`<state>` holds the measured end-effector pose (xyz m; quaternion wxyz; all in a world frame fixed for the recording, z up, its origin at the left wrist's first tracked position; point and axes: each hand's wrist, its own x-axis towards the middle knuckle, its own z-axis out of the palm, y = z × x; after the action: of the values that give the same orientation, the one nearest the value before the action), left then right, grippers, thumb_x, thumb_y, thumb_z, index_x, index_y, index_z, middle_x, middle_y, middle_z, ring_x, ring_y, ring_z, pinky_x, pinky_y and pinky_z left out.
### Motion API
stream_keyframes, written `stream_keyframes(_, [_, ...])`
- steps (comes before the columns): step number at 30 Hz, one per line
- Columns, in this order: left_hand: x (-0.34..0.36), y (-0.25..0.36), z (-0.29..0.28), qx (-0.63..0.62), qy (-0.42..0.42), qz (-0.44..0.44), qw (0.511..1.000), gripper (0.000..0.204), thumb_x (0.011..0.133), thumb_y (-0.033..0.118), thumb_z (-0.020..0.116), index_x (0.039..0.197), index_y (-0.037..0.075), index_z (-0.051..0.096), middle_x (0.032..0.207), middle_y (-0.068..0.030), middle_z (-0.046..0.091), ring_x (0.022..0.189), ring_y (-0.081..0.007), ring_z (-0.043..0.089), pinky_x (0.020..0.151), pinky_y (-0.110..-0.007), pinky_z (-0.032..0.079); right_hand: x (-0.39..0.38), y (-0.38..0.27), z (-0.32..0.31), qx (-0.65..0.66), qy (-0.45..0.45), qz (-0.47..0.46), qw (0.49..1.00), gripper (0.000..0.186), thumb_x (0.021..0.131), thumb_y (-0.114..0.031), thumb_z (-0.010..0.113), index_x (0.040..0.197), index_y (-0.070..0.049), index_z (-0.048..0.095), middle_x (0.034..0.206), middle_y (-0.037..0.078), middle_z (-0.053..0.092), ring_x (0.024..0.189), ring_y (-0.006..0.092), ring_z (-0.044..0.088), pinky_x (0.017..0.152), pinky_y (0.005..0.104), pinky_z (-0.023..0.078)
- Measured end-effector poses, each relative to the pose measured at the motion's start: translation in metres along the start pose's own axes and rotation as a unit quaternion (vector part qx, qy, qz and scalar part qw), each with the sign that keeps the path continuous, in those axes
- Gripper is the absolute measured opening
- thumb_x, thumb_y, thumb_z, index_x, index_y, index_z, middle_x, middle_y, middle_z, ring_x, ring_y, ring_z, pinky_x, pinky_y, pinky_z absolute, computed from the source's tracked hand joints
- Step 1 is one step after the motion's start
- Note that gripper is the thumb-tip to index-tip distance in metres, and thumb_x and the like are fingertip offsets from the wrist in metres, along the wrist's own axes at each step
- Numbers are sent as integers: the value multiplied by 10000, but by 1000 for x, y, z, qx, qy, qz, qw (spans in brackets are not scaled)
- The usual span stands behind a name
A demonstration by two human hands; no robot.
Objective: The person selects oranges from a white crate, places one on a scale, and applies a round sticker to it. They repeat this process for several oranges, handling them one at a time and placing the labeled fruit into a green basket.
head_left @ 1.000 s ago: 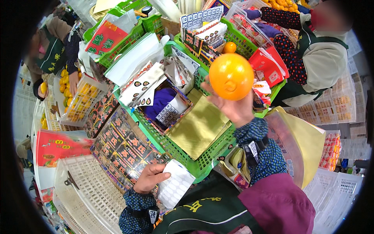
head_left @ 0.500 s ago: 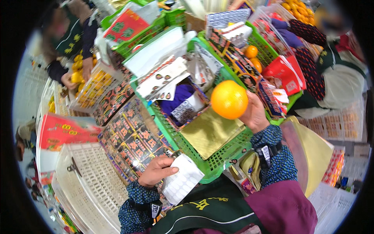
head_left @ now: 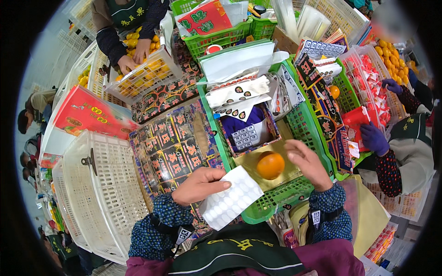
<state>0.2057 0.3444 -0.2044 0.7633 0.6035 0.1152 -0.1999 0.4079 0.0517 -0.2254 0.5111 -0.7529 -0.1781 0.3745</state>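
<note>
My left hand (head_left: 199, 185) is closed on a white sheet of oval stickers (head_left: 234, 197), thumb on top, just over the near edge of the green basket (head_left: 270, 210). An orange (head_left: 270, 165) sits on a gold sheet (head_left: 246, 158) in the near part of that basket. Beside it, on its right, my right hand (head_left: 309, 162) has its fingers stretched out and holds nothing. A box with purple wrapping (head_left: 242, 120) stands farther back in the basket, with a stack of white printed labels (head_left: 239, 96) at its far side.
Flattened black printed cartons (head_left: 172, 145) and a white crate (head_left: 117, 179) lie to my left. A co-worker's hands (head_left: 133, 60) reach into a crate of yellow fruit at the far left. A co-worker's purple-gloved hand (head_left: 374, 138) is at a red packet (head_left: 357, 123) on the right.
The orange has gone from my right hand down onto the gold sheet, and that hand has opened. My left hand has brought the sticker sheet closer. My view has shifted.
</note>
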Motion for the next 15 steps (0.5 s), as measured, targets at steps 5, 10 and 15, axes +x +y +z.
stream_keyframes(5, [24, 12, 16, 95, -43, 29, 994, 244, 1013, 211, 652, 998, -32, 671, 756, -11, 593, 725, -48, 503, 632, -280, 444, -2, -53, 44, 7, -188, -51, 981, 408, 982, -217, 656, 1320, 3, 596, 1186, 90, 665, 1074, 146, 612, 921, 304, 496])
stream_keyframes(10, [33, 13, 19, 157, -42, 57, 985, 276, 1005, 223, 660, 932, -41, 624, 688, -38, 517, 674, -72, 441, 592, -315, 411, 8, -63, 72, -3, -149, -57, 987, 172, 957, -144, 702, 1052, 0, 693, 888, 20, 663, 794, 65, 574, 685, 252, 474])
stream_keyframes(15, [21, 6, 10, 120, -47, 1, 992, 300, 1016, 256, 656, 1045, -37, 709, 745, -28, 653, 707, -64, 552, 625, -301, 479, 9, -63, 59, -24, -95, -99, 990, 107, 972, -116, 694, 979, -9, 683, 869, -25, 643, 792, 43, 556, 689, 233, 451])
